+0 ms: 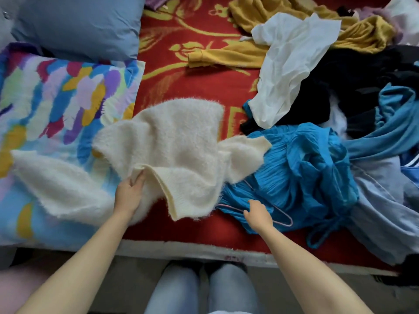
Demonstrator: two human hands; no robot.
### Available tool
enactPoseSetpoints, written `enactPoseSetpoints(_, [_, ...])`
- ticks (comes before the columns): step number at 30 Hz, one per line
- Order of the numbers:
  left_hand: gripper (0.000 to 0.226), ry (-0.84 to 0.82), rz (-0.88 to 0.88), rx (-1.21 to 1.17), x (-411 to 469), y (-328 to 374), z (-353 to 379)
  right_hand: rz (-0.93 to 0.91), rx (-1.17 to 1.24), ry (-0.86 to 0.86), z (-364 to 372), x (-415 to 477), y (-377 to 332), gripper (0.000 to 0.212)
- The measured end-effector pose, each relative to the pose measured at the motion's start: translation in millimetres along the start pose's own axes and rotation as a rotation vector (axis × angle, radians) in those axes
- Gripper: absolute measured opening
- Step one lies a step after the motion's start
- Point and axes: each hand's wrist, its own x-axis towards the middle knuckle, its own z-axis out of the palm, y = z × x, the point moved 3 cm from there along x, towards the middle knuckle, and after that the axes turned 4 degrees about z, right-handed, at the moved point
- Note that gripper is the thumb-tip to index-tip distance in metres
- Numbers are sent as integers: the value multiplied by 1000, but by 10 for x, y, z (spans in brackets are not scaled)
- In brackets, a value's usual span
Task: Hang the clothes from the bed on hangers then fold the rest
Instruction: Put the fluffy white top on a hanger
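Observation:
A fluffy cream sweater (172, 141) lies spread over the red bed cover (195, 71), one sleeve trailing left onto a patterned cushion. My left hand (129, 193) grips its ribbed hem, fingers tucked under the fabric. My right hand (258, 214) rests on a thin pink wire hanger (283, 219) that lies on a crumpled bright blue garment (301, 168); its fingers curl at the wire, but a firm grip is not clear.
A pile of clothes fills the right side: a white top (292, 64), mustard sweater (226, 56), black garments (353, 87) and pale blue fabric (383, 200). A colourful cushion (45, 98) and blue pillow (79, 26) lie at the left. The bed edge (181, 248) runs in front of my legs.

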Motion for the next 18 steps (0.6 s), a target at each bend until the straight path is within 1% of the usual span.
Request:
enactPoseSetpoints(2, [40,17,-71,-21,2,-139,-3,-41,-69,31,20,116,60,36])
enactPoseSetpoints(4, [38,31,-101,-28,-1,-251,-11,-122,-149,60,26,207,68,46])
enactPoseSetpoints(6, [40,48,-109,-1,-40,-312,-4,-232,-245,64,35,278,35,58])
enactPoseSetpoints(8, [42,62,-105,40,-102,-340,29,-293,-299,66,55,349,-22,59])
enactPoseSetpoints(11, [39,94,-97,57,-150,-362,66,-253,-292,32,103,500,-141,57])
enactPoseSetpoints(15, [39,110,-112,49,-123,-416,32,-98,-230,-32,119,725,-176,68])
enactPoseSetpoints(18, [39,107,-86,65,-99,-412,21,-54,-247,-64,151,795,-127,69])
